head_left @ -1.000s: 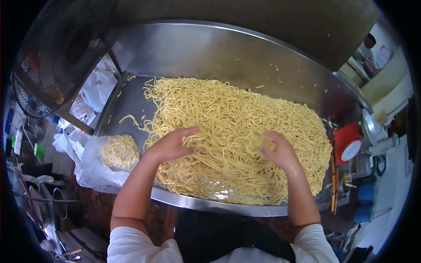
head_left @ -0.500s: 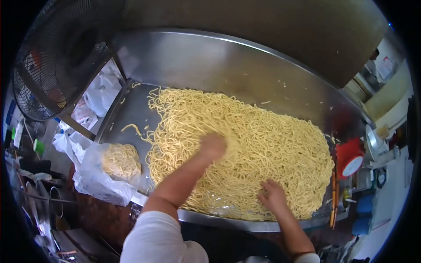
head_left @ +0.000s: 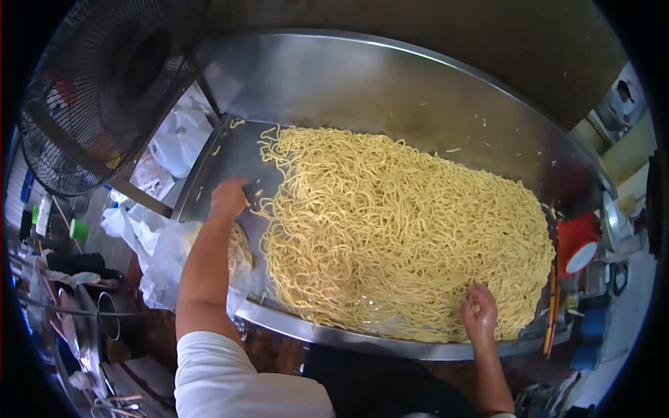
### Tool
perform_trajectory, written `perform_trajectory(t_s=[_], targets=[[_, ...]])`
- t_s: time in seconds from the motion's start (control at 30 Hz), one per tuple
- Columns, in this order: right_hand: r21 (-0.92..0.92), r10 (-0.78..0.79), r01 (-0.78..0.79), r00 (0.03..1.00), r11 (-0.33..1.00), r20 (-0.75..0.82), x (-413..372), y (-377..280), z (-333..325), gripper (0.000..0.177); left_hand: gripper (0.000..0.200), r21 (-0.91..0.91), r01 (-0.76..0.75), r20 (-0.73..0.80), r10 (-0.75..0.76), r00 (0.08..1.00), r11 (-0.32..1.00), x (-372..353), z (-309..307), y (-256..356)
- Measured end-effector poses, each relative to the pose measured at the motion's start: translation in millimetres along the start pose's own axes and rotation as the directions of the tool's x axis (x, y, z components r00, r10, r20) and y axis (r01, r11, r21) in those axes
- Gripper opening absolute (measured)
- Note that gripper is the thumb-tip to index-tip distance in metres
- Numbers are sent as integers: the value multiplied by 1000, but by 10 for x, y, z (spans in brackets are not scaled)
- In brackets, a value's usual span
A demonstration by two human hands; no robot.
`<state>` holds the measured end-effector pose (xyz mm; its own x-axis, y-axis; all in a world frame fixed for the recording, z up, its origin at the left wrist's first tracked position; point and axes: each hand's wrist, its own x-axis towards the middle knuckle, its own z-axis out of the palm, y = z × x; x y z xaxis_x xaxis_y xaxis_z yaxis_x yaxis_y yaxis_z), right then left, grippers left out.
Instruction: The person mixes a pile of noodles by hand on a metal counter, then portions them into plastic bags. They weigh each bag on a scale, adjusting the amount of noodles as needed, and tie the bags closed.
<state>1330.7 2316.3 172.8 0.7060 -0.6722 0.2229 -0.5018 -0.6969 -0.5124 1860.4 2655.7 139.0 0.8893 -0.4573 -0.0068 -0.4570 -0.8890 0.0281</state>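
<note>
A wide heap of yellow noodles (head_left: 404,223) covers most of a steel tray (head_left: 233,153). My left hand (head_left: 228,198) is over the bare left part of the tray, beside the heap, with its fingers curled together. Whatever may be between them is hidden; a short noodle piece lies just right of the fingertips. At the heap's front right, my right hand (head_left: 481,315) hovers over or lightly touches the noodles, palm partly turned up, fingers loosely bent and apart, holding nothing. Below my left forearm, a clear plastic bag (head_left: 164,268) with a noodle portion (head_left: 239,252) is partly covered.
A large fan (head_left: 104,97) stands at the left, near white plastic bags (head_left: 180,143). The tray has a tall steel back wall (head_left: 390,83) and a raised front edge (head_left: 334,343). Long sticks (head_left: 550,306) and a red scale-like object (head_left: 578,244) are at the right.
My left hand has moved left from the middle of the noodles to the bare tray, where a loose noodle strand lay. My right hand has shifted slightly right and turned its palm up. The view has shifted.
</note>
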Motion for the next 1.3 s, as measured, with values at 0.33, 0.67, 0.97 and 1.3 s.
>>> perform_trajectory(t_s=[0.33, 0.67, 0.97, 1.3], targets=[[82, 46, -52, 996, 995, 72, -313, -598, 85, 24, 28, 76, 90, 176, -103, 979, 993, 197, 493, -160], [509, -74, -88, 955, 856, 288, -253, -975, 505, 32, 27, -917, 178, 245, 152, 958, 355, -1130, -763, 1292], [584, -242, -803, 547, 118, 801, -106, -1842, 867, 42, 19, -986, 74, 116, 296, 948, 150, -2433, -702, 2032], [581, -175, -800, 599, -148, 781, -150, -2342, 1122, 34, 63, -589, -473, -146, 490, 859, 655, -2672, -721, 1591]])
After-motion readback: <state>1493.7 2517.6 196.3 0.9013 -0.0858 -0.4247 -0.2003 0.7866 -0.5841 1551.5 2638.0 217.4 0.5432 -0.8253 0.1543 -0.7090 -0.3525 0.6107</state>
